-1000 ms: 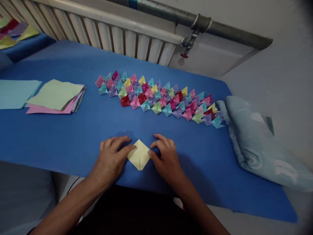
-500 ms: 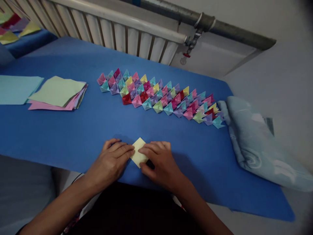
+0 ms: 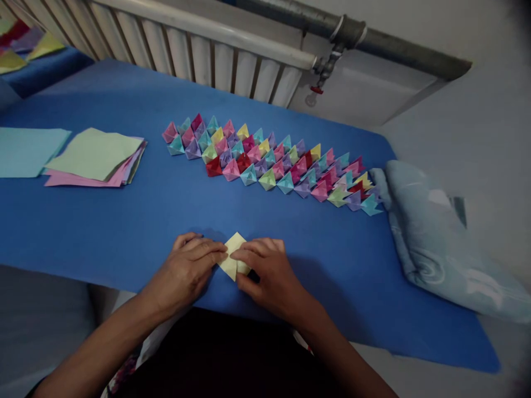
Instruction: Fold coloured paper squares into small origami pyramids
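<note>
A small pale yellow paper (image 3: 234,243), folded to a diamond, lies on the blue table near its front edge. On its left side rest the fingertips of my left hand (image 3: 188,272), the fingers pressed together. My right hand (image 3: 269,271) grips the paper's right side between thumb and fingers and covers part of it. A fold line runs down the lower half of the diamond. Beyond my hands, several rows of colourful folded paper pieces (image 3: 267,179) stand in a long slanting band.
At the left lie a stack of coloured sheets (image 3: 97,153) and light blue sheets (image 3: 29,152). A rolled light blue blanket (image 3: 431,237) rests at the right. Behind the blue table (image 3: 136,221) are a radiator (image 3: 203,61) and a pipe (image 3: 406,54).
My right hand has shifted slightly left over the yellow paper, and a flap edge now shows on the paper's lower right. The view has moved a little.
</note>
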A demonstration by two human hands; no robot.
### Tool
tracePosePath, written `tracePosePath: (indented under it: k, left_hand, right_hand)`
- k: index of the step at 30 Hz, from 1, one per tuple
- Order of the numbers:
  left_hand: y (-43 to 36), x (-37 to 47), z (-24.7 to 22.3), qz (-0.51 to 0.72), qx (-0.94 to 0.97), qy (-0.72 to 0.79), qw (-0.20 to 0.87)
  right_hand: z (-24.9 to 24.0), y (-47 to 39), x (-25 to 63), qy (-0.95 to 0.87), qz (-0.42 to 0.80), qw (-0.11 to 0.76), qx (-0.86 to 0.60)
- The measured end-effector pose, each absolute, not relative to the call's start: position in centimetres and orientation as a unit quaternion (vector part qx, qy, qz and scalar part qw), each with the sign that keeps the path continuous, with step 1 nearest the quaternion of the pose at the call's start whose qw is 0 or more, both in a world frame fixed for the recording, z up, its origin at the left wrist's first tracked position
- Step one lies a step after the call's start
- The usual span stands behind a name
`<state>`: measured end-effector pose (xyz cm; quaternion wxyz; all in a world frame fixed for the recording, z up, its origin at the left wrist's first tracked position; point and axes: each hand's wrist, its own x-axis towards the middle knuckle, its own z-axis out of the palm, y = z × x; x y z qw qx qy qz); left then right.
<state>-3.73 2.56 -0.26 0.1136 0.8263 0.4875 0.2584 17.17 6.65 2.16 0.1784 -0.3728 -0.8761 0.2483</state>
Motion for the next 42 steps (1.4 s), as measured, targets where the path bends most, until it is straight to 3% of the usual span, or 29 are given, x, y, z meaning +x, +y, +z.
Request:
tracePosePath:
  k: [11,42]
  left_hand:
    - [2.8,-3.9,0.5,0.248,0.818,0.499,0.142]
    - [3.0,-1.7,-0.2,0.261,0.742,0.614,0.067]
  right_hand:
    - [1.1,6.8,16.8,-0.866,0.24,0.189,-0.395]
    - [0.7,6.6,15.2,-0.817,0.222,0.221,-0.484]
